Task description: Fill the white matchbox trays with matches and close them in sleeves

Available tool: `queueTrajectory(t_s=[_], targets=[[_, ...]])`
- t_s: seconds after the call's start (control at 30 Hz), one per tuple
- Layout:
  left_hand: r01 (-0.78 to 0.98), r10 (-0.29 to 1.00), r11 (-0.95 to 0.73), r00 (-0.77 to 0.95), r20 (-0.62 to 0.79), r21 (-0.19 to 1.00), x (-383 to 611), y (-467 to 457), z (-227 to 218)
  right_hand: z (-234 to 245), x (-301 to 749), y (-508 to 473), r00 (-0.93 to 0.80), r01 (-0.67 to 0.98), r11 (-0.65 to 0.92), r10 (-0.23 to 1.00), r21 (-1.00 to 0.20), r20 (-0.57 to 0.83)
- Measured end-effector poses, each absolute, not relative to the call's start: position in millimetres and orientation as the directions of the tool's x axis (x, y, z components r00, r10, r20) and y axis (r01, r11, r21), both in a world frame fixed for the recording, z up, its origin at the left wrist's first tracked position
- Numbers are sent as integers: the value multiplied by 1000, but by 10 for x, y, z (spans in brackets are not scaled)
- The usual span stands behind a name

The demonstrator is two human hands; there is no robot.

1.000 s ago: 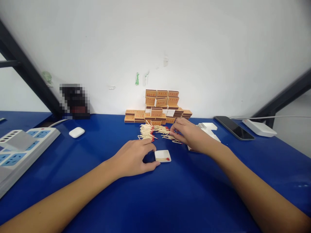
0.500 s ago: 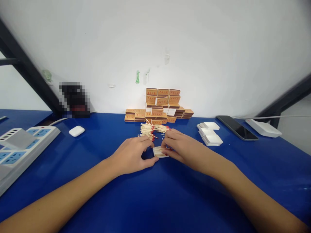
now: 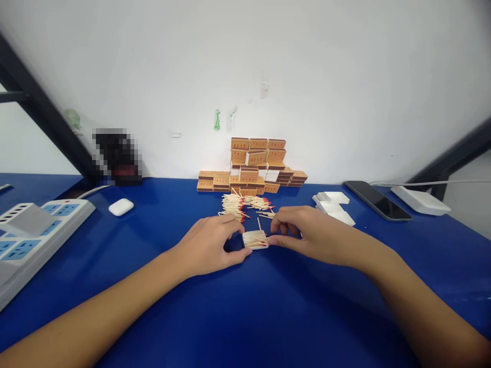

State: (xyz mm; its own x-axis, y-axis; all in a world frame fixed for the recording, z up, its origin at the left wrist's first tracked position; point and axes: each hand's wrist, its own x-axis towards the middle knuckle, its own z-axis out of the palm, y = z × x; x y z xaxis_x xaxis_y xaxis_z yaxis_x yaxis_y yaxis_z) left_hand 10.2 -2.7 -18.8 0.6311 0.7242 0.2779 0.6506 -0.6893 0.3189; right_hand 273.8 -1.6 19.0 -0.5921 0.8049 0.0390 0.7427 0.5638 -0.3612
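Note:
A small white matchbox tray lies on the blue table, with red-headed matches inside it. My left hand grips the tray's left end between thumb and fingers. At the right end is my right hand, its thumb tip at the tray's edge and its curled fingers apart from the thumb, with nothing visible between them. One match stands out tilted at the tray's far side. Just beyond lies a pile of loose matches, red heads mostly to the right.
Stacked orange matchboxes stand against the wall. White empty trays sit at the right, near a black phone and a white flat device. At the left are a white earphone case and a power strip.
My right hand has drawn back to the right from over the tray, and its fingers have parted. More matches in the tray now show. My left hand stays in place.

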Motion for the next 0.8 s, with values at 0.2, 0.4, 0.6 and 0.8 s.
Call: queueTrajectory(t_s=[0.2,0.4,0.6,0.8], targets=[[645,718,-696,638,280,315,94,-30,-195,187,2651,-69,-594,728,525,804,-441,-23],[655,724,-690,635,269,309,90,-22,-199,161,2597,-49,-592,681,494,806,-541,-9],[648,721,-692,638,269,317,91,-22,-188,144,2611,-28,-569,653,486,821,-581,48],[641,714,-699,644,275,316,81,-34,-191,131,2589,-36,-537,618,420,843,-664,34]])
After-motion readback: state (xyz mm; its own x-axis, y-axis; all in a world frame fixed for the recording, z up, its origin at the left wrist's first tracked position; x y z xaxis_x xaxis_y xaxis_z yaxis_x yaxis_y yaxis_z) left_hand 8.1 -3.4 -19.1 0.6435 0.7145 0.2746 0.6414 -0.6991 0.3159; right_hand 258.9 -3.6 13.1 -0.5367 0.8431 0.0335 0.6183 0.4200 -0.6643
